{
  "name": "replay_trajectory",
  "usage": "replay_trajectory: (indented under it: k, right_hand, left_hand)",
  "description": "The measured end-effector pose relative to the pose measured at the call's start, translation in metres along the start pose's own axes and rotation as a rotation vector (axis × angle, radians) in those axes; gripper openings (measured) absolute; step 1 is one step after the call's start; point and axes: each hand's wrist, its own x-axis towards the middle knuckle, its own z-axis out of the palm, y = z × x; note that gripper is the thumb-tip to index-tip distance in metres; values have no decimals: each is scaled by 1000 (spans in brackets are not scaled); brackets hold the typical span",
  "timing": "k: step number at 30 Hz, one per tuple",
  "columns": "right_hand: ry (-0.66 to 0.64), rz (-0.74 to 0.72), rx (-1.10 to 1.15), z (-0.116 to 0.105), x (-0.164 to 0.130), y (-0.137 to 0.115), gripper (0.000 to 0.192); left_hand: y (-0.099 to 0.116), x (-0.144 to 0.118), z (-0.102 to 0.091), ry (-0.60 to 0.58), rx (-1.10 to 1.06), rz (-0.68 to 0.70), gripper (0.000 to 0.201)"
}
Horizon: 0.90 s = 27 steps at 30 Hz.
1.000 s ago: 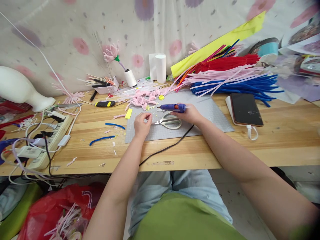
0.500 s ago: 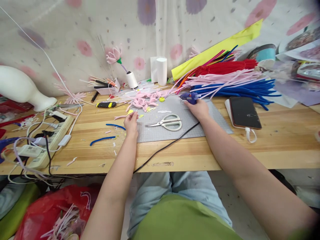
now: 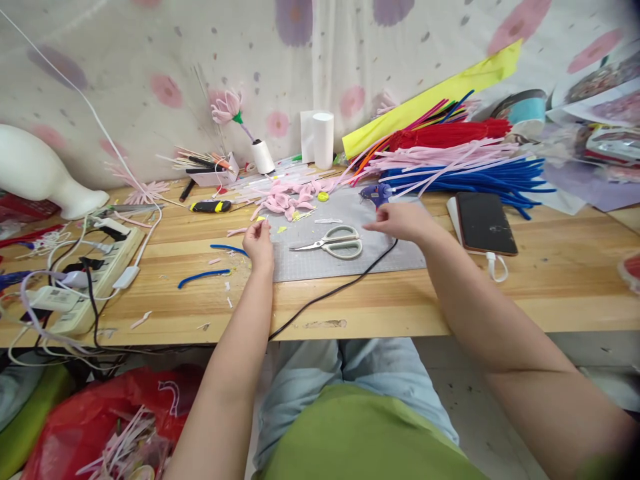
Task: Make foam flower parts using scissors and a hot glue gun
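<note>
My left hand (image 3: 259, 241) is pinched closed at the left edge of the grey cutting mat (image 3: 295, 267). A tiny pale tip shows at its fingertips, too small to name. My right hand (image 3: 400, 221) hovers over the mat's right side, empty, fingers loosely bent and apart. Just behind it the blue glue gun (image 3: 376, 194) rests on the mat, its black cord (image 3: 330, 292) running to the table's front edge. Between my hands lie white-handled scissors (image 3: 333, 243). Pink fuzzy petal shapes (image 3: 287, 200) and a small yellow piece (image 3: 323, 197) are at the mat's back.
Blue pipe cleaners (image 3: 465, 180), with pink and red bundles, lie at back right. A phone (image 3: 485, 223) is on the right. A power strip (image 3: 103, 283) with tangled cables occupies the left. A yellow-black cutter (image 3: 210, 207) and a pink flower (image 3: 227, 107) stand farther back.
My right hand has let go of the glue gun and come back toward me, leaving it on the mat. My left hand stays pinched in nearly the same place.
</note>
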Motion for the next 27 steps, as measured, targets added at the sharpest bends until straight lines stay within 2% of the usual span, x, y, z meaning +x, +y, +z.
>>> replay_trajectory:
  k: [3,8,12,16,20,24,27]
  right_hand:
    - [-98,-175,166,18,7,-46,28]
    - [-129,-131,209,60,25,-125,16]
    - [-141,-84,157,76,37,-158,25]
    - [-194,25,105,79,42,-174,28]
    - [-213,51,164,84,46,-177,19]
    - [-161,28,366,90,48,-164,10]
    - [-117,34,659,88,41,-148,9]
  left_hand:
    - [0,0,0,4,15,4,14]
    - [3,-3,1,1,-41,7,12]
    - [6,-4,2,5,-97,-9,9]
    - [7,-4,3,10,-123,-48,11]
    - [9,-5,3,25,-143,-85,9]
    - [10,-5,3,24,-165,-91,8]
    - [12,-9,5,-31,-171,-79,10]
